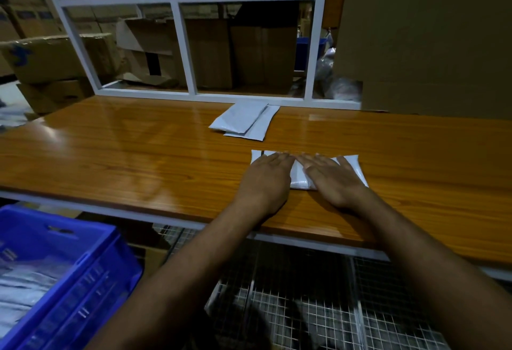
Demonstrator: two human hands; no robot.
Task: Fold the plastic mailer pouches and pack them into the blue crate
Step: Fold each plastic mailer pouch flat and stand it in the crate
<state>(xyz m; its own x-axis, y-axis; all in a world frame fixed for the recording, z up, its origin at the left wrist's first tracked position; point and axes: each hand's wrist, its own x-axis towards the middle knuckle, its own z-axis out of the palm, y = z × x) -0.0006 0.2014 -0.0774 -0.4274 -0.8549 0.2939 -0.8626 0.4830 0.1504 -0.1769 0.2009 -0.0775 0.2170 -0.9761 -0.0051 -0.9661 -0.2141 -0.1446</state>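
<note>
Head view: one pouch under work on the counter (138, 150), near its front edge.
Pouch in hand: white plastic mailer pouch (300, 176), partly folded, lying flat.
Left hand (266, 175): fingers straight, palm pressing the pouch's left part; grip holds nothing.
Right hand (333, 180): fingers straight and spread, pressing the right part; grip likewise flat.
Spare pouches (243, 122): overlapping, farther back on the counter.
Blue crate (83, 261): lower left, below counter level, pale pouches inside.
Handling, judged: light, limp, slick film; likely springs open, so pinch along the folded edge.
</note>
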